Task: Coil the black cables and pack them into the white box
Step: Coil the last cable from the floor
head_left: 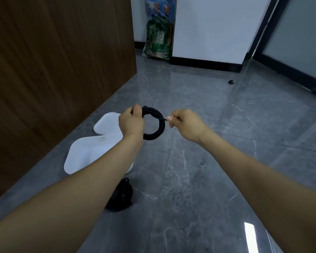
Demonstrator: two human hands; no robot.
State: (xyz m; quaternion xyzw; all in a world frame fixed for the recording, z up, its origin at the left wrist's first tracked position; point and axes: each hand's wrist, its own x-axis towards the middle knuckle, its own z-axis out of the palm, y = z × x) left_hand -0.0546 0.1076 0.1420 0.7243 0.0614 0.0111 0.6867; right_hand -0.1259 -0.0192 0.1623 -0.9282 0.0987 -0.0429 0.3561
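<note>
A black cable (158, 123) is wound into a round coil held up in the air over the grey floor. My left hand (132, 121) grips the coil at its upper left side. My right hand (183, 123) pinches the cable's loose end at the coil's right side. Below the coil, the white box (84, 152) lies open on the floor, partly hidden by my left forearm. Its white lid (107, 124) lies just beyond it. A second heap of black cable (121, 196) rests on the floor near the box's front corner.
A brown wooden panel (58, 61) rises along the left, close to the box. At the back stand a green printed sack (159, 41) and a white wall with a black skirting. A small black object (231, 82) lies on the floor far right.
</note>
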